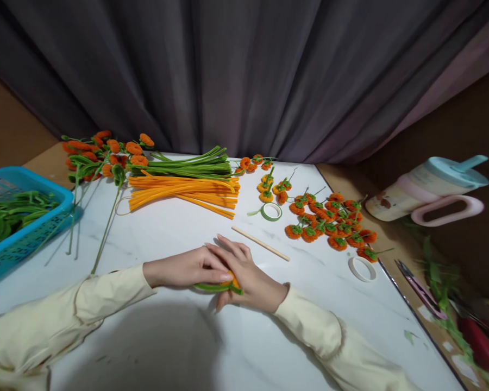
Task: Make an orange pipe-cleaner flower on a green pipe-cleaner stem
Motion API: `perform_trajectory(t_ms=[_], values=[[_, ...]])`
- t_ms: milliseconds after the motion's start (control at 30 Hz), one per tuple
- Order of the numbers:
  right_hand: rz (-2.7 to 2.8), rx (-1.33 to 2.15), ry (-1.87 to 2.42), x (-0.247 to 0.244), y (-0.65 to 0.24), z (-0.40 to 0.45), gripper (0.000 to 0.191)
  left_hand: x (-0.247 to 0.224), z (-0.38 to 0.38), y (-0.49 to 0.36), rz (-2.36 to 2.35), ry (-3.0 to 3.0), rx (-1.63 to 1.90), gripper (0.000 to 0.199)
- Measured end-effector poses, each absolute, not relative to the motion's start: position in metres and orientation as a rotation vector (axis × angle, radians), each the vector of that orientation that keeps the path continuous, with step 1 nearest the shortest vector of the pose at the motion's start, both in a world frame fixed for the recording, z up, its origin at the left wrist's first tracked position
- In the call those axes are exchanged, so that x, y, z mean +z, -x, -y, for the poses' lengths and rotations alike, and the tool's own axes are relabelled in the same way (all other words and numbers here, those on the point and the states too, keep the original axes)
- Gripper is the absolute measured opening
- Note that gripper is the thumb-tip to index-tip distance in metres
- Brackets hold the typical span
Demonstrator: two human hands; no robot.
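Observation:
Near the middle of the white tabletop, my left hand [193,266] and my right hand [252,277] meet around a small pipe-cleaner flower [235,283]. Its orange part shows between my fingers, and a green strip juts out below the left thumb. Both hands are closed on it, and my fingers cover most of its shape. A thin wooden stick [261,243] lies just beyond my right hand. Farther back are a bundle of orange pipe cleaners [179,193] and a bundle of green pipe cleaners [195,165].
Finished orange flowers [326,217] cluster at right, beside green tape [271,212] and a white tape roll [362,269]. Stemmed flowers [134,148] lie back left. A blue basket [36,225] stands left; a tumbler [419,190] and pink-handled cutters [421,290] are right.

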State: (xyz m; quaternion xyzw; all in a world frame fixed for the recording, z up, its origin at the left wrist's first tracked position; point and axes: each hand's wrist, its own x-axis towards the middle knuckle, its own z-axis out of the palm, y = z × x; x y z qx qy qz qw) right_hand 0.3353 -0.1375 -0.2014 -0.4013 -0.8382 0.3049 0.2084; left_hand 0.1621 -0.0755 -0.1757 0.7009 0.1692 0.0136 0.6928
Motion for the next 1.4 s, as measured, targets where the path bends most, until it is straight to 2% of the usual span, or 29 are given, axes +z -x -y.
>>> perform_trajectory(t_ms=[200,367,500,767,1033,1400], values=[[2.137,0.886,1.218,-0.196,-0.338,0.141,0.093,-0.18,0.073,-0.16,-0.506,-1.381,0.037,0.035],[2.254,0.801,1.133,-0.199,-0.339,0.141,0.076,-0.177,0.072,-0.161,-0.503,-1.41,0.037,0.035],[2.334,0.746,1.077,-0.201,-0.338,0.14,0.072,-0.174,0.072,-0.163,-0.448,-1.524,0.026,0.037],[2.428,0.69,1.052,-0.201,-0.334,0.142,0.074,-0.177,0.072,-0.159,-0.37,-1.631,-0.054,0.04],[2.358,0.556,0.94,-0.208,-0.336,0.139,0.088,-0.18,0.074,-0.162,-0.305,-1.664,-0.009,0.035],[2.383,0.493,0.914,-0.211,-0.335,0.139,0.085,-0.183,0.076,-0.161,-0.284,-1.798,0.115,0.034]])
